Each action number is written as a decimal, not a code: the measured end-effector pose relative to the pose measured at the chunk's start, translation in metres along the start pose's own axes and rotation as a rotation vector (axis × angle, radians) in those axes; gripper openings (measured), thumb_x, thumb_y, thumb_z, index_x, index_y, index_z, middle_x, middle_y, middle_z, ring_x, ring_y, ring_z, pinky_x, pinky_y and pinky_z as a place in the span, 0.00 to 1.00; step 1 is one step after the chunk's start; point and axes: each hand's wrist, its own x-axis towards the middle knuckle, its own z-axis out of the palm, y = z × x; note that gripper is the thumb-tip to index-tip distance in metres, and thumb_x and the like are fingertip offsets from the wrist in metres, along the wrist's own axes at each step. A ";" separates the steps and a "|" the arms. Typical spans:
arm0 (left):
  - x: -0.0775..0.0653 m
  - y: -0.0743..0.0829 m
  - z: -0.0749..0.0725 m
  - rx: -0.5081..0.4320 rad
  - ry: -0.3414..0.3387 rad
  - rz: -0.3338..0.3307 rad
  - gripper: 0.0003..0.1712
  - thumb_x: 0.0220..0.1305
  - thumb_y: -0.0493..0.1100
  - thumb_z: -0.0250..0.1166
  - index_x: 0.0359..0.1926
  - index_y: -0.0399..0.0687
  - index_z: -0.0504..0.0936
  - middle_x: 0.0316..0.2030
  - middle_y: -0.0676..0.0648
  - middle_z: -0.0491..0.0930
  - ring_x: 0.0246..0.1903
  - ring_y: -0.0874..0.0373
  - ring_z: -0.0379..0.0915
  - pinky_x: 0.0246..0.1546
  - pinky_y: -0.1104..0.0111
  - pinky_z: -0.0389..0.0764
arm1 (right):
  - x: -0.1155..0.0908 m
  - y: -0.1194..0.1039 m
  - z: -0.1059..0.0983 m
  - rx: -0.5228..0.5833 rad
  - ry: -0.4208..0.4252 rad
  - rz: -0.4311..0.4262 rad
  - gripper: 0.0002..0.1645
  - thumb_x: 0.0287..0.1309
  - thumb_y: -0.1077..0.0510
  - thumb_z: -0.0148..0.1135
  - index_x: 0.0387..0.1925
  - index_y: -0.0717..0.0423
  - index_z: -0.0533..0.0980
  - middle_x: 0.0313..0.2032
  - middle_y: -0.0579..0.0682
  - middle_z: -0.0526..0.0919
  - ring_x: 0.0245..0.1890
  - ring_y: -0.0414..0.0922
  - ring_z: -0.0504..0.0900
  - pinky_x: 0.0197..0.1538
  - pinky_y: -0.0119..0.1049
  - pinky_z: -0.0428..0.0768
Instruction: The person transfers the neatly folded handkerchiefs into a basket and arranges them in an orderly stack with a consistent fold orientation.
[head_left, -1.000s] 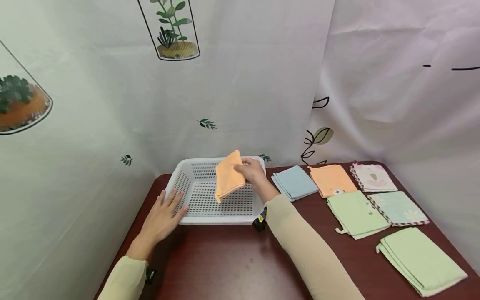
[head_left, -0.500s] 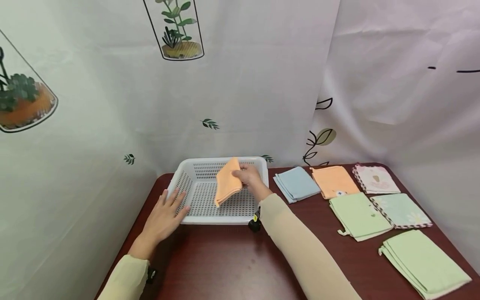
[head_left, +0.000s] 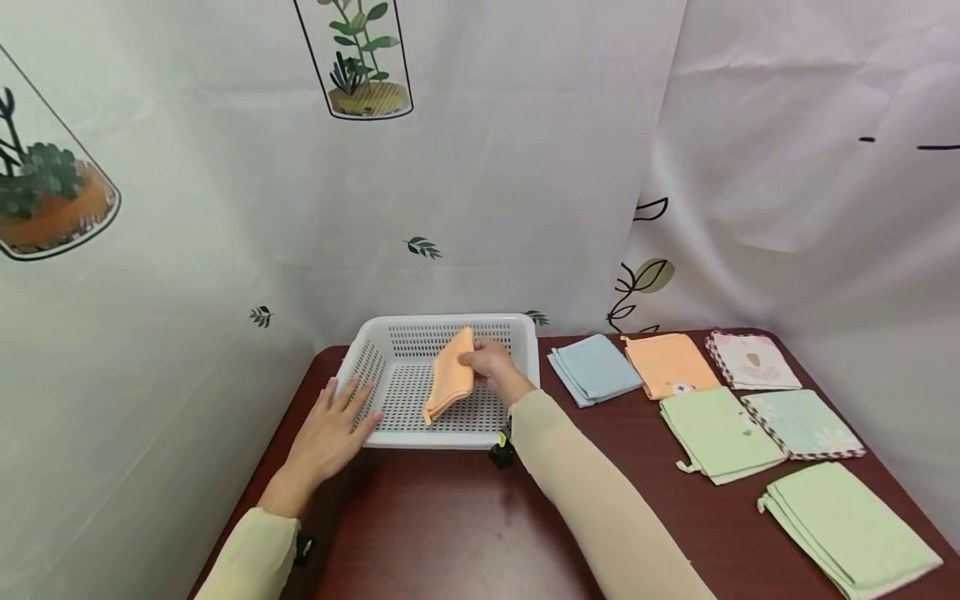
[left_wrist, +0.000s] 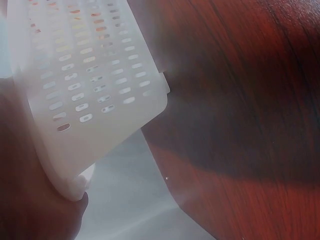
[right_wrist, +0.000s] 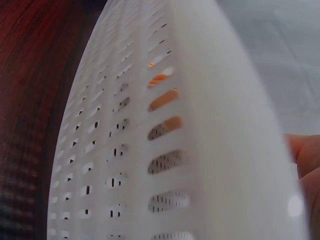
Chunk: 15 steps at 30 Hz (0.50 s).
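My right hand [head_left: 491, 364] pinches a folded orange cloth [head_left: 451, 375] by its right edge, inside the white plastic basket [head_left: 435, 439]. The cloth stands tilted on edge above the perforated floor; whether its lower corner touches the floor I cannot tell. My left hand [head_left: 331, 435] rests with spread, straight fingers on the basket's left front rim. In the left wrist view the slotted basket wall [left_wrist: 100, 120] stands beside part of that hand [left_wrist: 30, 175]. In the right wrist view the basket's side [right_wrist: 215, 130] hides most of my right hand [right_wrist: 307, 160]; orange shows through its slots.
Right of the basket, folded cloths lie on the dark red table [head_left: 465, 525]: blue [head_left: 595, 369], orange [head_left: 669, 364], pink-white [head_left: 753, 360], pale green [head_left: 722, 433], mint with checked edging [head_left: 802, 422] and another green [head_left: 850, 529]. A printed curtain [head_left: 480, 183] hangs behind.
My right hand has lowered the orange cloth further into the basket and slightly left, turning it more on edge. My left hand stays on the rim. The head view has shifted slightly.
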 end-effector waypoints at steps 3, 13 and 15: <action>0.000 0.000 0.000 0.003 0.002 0.001 0.40 0.75 0.64 0.50 0.76 0.45 0.63 0.77 0.35 0.54 0.77 0.30 0.36 0.76 0.41 0.41 | 0.000 0.001 0.001 -0.031 0.006 0.014 0.23 0.65 0.64 0.64 0.60 0.64 0.74 0.44 0.61 0.85 0.36 0.49 0.87 0.35 0.37 0.86; -0.001 0.003 -0.001 0.009 0.006 -0.009 0.40 0.75 0.63 0.51 0.77 0.45 0.63 0.77 0.35 0.54 0.77 0.29 0.37 0.75 0.39 0.42 | 0.000 0.006 0.004 -0.027 0.012 0.032 0.22 0.65 0.64 0.64 0.60 0.62 0.75 0.43 0.59 0.86 0.36 0.48 0.87 0.37 0.38 0.86; -0.001 0.003 -0.001 0.009 0.008 -0.009 0.40 0.74 0.63 0.51 0.77 0.45 0.63 0.77 0.35 0.54 0.77 0.29 0.36 0.75 0.39 0.42 | 0.001 0.008 0.003 -0.058 0.013 0.046 0.22 0.66 0.65 0.62 0.60 0.64 0.75 0.42 0.60 0.86 0.37 0.50 0.88 0.39 0.40 0.87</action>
